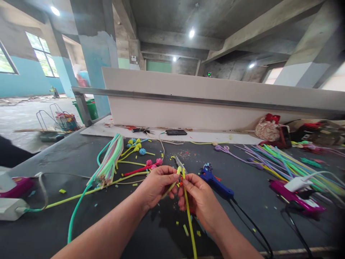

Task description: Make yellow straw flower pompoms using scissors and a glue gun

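Observation:
My left hand (161, 180) is closed, pinching a thin yellow stem with a thicker yellow tip (179, 170) between thumb and forefinger. Close beside it, my right hand (198, 192) is closed on a pair of scissors (181, 163), whose blades point away from me. Their handles are mostly hidden by the fingers, with red showing below. A long yellow fuzzy strip (189, 216) also passes by the right thumb and hangs toward the front edge. Short yellow cut pieces (185, 230) lie on the dark table under my hands.
A blue glue gun (218, 185) with a black cord lies right of my hands. Bundled coloured strips (110, 162) lie left, more strips (280, 162) right. Yellow and blue buds (134, 145), pink buds (154, 163), a phone (176, 132) and magenta power strips (296, 198) are around.

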### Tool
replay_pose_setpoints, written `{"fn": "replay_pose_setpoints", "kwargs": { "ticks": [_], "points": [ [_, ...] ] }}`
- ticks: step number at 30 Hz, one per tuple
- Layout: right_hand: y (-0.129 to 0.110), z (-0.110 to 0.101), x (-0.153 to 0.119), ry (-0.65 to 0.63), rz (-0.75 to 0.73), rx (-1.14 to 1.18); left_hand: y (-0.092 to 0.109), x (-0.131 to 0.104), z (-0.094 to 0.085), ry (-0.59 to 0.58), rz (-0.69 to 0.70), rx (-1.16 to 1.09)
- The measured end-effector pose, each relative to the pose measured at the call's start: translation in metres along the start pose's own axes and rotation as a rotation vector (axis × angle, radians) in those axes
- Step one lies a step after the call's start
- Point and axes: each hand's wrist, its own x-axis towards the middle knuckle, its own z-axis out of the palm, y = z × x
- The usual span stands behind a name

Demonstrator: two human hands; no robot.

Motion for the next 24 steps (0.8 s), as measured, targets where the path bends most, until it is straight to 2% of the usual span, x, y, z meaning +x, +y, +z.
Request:
{"fn": "replay_pose_setpoints", "kwargs": {
  "ticks": [9, 21, 24],
  "points": [
    [0.005, -0.014, 0.008, 0.027, 0.009, 0.081, 0.0, 0.002, -0.001, 0.037, -0.119, 0.034],
    [0.007, -0.015, 0.013, 0.052, 0.115, 0.103, 0.001, 0.01, -0.009, 0.127, -0.043, 0.099],
    [0.006, -0.012, 0.013, 0.045, 0.131, 0.094, 0.0, 0.012, -0.012, 0.15, -0.064, 0.282]
  ]
}}
